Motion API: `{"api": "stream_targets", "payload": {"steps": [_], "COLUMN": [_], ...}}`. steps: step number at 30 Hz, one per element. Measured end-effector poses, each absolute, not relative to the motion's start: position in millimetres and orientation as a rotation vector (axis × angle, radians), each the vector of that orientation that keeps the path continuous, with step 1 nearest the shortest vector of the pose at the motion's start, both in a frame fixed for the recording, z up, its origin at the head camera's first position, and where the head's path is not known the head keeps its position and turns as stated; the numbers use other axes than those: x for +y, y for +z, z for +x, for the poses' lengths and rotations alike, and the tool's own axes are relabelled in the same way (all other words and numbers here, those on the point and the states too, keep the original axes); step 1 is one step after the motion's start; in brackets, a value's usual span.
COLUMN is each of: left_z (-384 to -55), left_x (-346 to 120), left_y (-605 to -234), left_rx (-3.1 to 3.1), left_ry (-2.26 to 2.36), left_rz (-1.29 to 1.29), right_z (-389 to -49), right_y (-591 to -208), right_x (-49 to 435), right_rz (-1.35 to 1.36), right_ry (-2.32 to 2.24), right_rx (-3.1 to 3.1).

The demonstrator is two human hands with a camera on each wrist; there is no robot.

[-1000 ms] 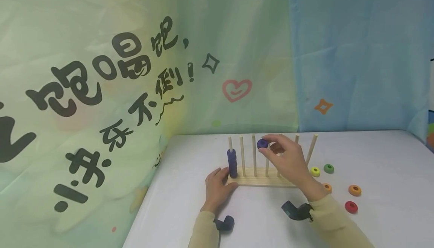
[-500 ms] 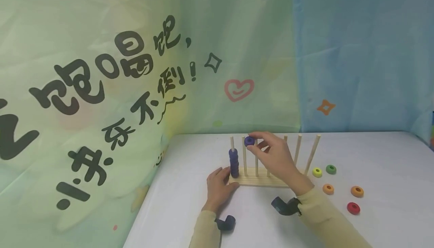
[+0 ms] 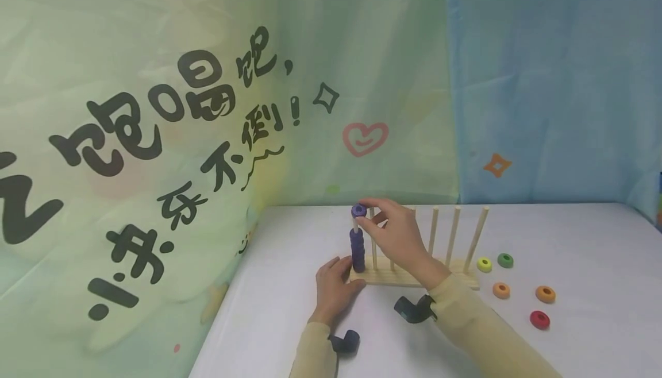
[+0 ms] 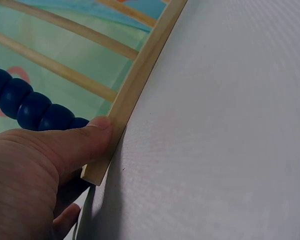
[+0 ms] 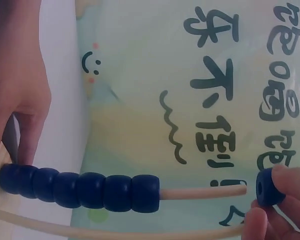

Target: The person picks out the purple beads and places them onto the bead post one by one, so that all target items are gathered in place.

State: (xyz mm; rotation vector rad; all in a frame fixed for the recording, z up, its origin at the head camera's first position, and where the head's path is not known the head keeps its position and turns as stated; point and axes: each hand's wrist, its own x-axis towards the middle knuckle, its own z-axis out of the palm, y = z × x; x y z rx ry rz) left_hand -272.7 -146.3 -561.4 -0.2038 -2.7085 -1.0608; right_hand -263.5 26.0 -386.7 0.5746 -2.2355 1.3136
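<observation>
My right hand (image 3: 397,233) pinches a dark blue bead (image 3: 359,211) between thumb and fingertips at the top of the leftmost peg. In the right wrist view a small gap separates this bead (image 5: 270,188) from the peg tip (image 5: 242,190). Several blue beads (image 3: 357,251) are stacked on the lower part of that peg. At the left end of the wooden peg stand (image 3: 414,277), my left hand (image 3: 332,293) grips the base; its thumb (image 4: 92,137) presses the front face, with the fingers partly hidden behind. The other pegs (image 3: 452,234) bear no beads where they show.
Loose beads lie right of the stand on the white table (image 3: 258,309): yellow (image 3: 484,264), green (image 3: 505,260), two orange, one being the nearer orange bead (image 3: 501,290), and red (image 3: 540,319). Printed cloth (image 3: 362,79) hangs behind and at the left.
My right hand has carried the blue bead leftward, past the middle pegs, to the top of the leftmost peg. My left hand has kept its grip on the stand.
</observation>
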Motion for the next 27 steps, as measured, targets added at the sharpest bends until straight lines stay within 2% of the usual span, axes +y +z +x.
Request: {"api": "stream_targets", "payload": {"steps": [27], "left_z": [-271], "left_x": [-146], "left_y": [-561], "left_rx": [-2.702], "left_ry": [-1.062], "left_rz": [-0.231], "right_z": [-277], "right_y": [-385], "right_x": [16], "right_rz": [0.507], "right_ry": [1.308], "right_rx": [-2.334]}}
